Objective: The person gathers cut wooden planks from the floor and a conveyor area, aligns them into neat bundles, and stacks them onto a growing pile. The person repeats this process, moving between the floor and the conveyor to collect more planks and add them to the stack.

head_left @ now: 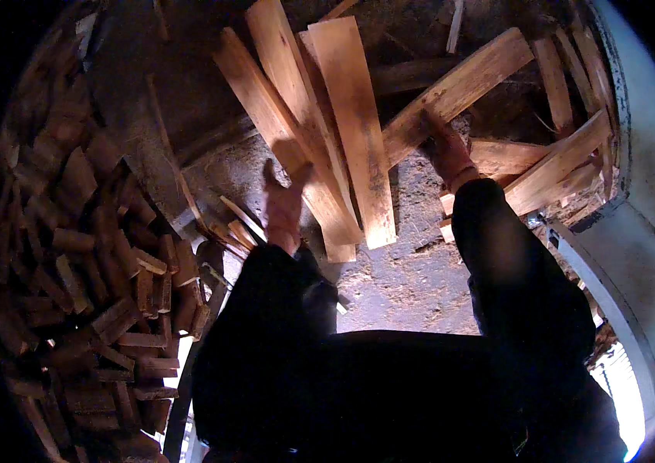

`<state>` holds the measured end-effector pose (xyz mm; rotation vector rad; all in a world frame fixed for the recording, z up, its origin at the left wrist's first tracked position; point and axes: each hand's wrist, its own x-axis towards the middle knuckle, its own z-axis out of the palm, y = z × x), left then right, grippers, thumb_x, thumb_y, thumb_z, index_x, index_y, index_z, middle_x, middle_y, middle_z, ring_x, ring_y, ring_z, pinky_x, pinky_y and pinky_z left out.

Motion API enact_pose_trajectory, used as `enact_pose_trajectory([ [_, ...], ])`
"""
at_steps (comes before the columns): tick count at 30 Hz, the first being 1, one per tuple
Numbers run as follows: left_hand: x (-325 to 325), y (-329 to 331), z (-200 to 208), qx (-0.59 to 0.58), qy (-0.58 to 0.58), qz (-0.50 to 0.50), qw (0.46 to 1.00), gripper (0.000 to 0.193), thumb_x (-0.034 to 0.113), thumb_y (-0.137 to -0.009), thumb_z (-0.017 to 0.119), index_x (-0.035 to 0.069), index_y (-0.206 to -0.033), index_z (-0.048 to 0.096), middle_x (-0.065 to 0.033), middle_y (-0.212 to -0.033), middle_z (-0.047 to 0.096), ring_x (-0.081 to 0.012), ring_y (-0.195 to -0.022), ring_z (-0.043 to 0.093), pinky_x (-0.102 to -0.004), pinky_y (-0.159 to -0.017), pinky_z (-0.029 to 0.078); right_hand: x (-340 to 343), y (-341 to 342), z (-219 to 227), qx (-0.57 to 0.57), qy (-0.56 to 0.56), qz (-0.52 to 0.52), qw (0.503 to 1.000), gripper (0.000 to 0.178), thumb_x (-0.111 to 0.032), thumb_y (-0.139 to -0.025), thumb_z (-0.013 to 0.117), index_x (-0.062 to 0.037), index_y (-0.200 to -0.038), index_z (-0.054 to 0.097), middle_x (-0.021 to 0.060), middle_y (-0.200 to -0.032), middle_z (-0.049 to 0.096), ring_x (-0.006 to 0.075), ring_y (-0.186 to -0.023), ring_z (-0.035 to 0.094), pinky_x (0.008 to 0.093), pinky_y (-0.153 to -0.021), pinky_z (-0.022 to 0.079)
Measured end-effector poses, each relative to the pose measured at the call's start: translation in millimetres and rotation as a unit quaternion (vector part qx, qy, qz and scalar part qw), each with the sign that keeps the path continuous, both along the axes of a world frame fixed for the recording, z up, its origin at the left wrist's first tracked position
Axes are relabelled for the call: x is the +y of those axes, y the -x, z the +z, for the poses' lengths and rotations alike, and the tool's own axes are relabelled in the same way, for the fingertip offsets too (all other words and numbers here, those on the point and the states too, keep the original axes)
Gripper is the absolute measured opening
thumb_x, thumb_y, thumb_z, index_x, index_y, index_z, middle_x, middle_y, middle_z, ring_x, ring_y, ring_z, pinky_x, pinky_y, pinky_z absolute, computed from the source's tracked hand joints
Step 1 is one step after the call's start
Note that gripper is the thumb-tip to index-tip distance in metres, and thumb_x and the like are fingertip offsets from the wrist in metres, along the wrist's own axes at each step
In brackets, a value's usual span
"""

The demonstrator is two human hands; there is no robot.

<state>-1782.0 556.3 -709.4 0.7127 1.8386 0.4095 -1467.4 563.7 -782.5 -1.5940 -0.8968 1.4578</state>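
Note:
Several flat wooden boards lie fanned out in front of me. My left hand (283, 207) is open, thumb and fingers apart, beside the lower part of the leftmost board (285, 127), and its shadow falls on the wood. My right hand (449, 153) grips a slanted board (462, 89) by its lower edge; its fingertips are dark and hard to make out. Between the hands, a wide board (354, 116) lies nearly lengthwise, next to another long board (285, 58). Both of my forearms are in dark sleeves.
A big heap of short wood blocks (111, 301) fills the left side. More boards (551, 174) lie crossed at the right, against a pale curved panel (651, 147). Wood chips and dust cover the floor (412, 289). Thin strips (169, 147) lie near the heap.

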Motion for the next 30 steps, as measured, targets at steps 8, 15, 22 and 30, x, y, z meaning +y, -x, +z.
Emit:
enact_pose_trajectory([
  [8,28.9,15.7,-29.2,-0.147,0.0,0.023,0.989,0.057,0.031,-0.088,0.066,0.005,-0.135,0.045,-0.0058,-0.124,0.053,-0.018,-0.11,0.05,-0.034,-0.097,0.04,55.5,5.7,105.6,-0.188,0.003,0.085,0.978,0.031,-0.018,-0.089,0.067,0.0005,-0.114,0.065,0.0069,-0.109,0.068,0.0144,-0.1,0.062,0.0276,-0.088,0.048],
  [15,-13.5,-27.1,-63.8,0.048,-0.202,-0.152,0.966,0.058,0.019,-0.077,0.078,0.006,-0.119,0.041,-0.0076,-0.107,0.05,-0.0193,-0.096,0.048,-0.0372,-0.088,0.044,-19.3,37.4,119.9,-0.252,0.141,0.234,0.929,0.051,-0.039,-0.081,0.07,-0.0007,-0.113,0.063,0.0209,-0.102,0.069,0.0337,-0.101,0.064,0.0419,-0.088,0.049],
  [22,-6.4,-99.7,30.1,0.092,-0.284,-0.205,0.932,0.088,0.029,-0.076,0.08,0.001,-0.145,0.033,-0.0216,-0.148,0.035,-0.0398,-0.133,0.039,-0.0444,-0.112,0.033,-160.9,-155.5,93.3,-0.297,0.198,-0.215,0.909,0.064,-0.04,-0.081,0.073,0.0042,-0.124,0.056,0.0181,-0.121,0.063,0.0255,-0.114,0.058,0.036,-0.097,0.044],
  [30,38.2,-316.9,-10.5,-0.031,-0.264,-0.476,0.838,0.087,0.049,-0.072,0.077,0.001,-0.137,0.044,-0.026,-0.136,0.049,-0.0397,-0.125,0.048,-0.0437,-0.104,0.04,-181.5,-200.7,60.3,-0.057,0.224,-0.254,0.939,0.065,-0.048,-0.089,0.065,-0.0089,-0.136,0.043,0.0098,-0.125,0.049,0.0206,-0.109,0.051,0.0364,-0.091,0.043],
])
